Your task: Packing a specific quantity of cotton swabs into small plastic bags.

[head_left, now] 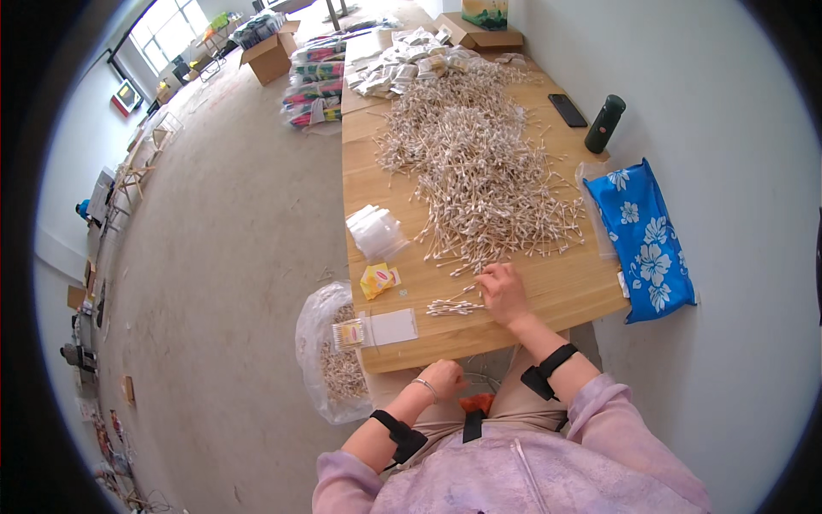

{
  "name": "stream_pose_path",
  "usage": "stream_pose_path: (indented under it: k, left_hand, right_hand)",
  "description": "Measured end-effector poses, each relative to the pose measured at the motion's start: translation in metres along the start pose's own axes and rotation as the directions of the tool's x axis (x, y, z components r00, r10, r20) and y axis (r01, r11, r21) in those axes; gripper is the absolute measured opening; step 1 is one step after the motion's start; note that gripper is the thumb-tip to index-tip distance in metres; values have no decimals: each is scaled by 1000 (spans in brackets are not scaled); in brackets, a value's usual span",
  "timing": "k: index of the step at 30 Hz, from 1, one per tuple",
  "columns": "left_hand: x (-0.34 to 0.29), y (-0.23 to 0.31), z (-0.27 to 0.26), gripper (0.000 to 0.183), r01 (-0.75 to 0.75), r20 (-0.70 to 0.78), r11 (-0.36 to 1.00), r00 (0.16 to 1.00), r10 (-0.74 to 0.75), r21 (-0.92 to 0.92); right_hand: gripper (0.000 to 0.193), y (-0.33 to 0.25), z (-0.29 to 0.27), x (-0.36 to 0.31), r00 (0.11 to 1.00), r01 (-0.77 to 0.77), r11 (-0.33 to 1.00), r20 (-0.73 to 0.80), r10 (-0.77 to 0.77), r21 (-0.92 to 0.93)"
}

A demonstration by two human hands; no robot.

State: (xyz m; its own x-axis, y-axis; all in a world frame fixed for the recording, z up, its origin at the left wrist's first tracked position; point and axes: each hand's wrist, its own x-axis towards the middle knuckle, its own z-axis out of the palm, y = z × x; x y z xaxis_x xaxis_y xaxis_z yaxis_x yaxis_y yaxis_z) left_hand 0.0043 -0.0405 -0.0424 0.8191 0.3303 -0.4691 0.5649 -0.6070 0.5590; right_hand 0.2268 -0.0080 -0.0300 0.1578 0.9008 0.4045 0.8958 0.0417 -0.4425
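My right hand (503, 293) is at the near edge of a large heap of cotton swabs (479, 176), its fingers pinched together on swabs there. Beside it, to the left, a small row of cotton swabs (454, 307) lies on the wooden table (548, 295). My left hand (443, 377) is low at the table's front edge, over my lap, with the fingers curled in; whatever is inside them is hidden. A clear bag packed with swabs (348, 334) sits at the left corner, next to a white card (393, 327).
On the left lie yellow cards (377, 280) and a stack of clear bags (374, 230). Filled packets (407, 64) are heaped at the far end. A phone (567, 110), dark green bottle (605, 124) and blue flowered pack (646, 240) line the right. A plastic sack (321, 377) of swabs stands below.
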Motion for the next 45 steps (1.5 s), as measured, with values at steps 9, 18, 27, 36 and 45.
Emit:
stream_pose_path:
  k: [9, 18, 27, 36, 45]
  left_hand:
    - [24, 4, -55, 19, -140, -834, 989, 551, 33, -53]
    - [47, -22, -47, 25, -73, -838, 996, 545, -5, -54]
    - [45, -21, -45, 51, -99, -873, 981, 478, -100, -167]
    - [47, -29, -37, 48, -157, -879, 968, 466, -101, -195]
    - [45, -33, -33, 32, -407, -758, 646, 449, -473, -645]
  right_hand:
    - [11, -7, 16, 1, 989, 90, 996, 123, -88, -16]
    - [4, 3, 12, 10, 998, -58, 990, -4, 58, -127]
    - [30, -21, 15, -38, 930, -303, 927, -145, 338, 220]
    - [49, -57, 40, -30, 937, -311, 684, 90, 338, 660]
    - [66, -58, 47, -39, 965, 106, 985, 251, -70, -132]
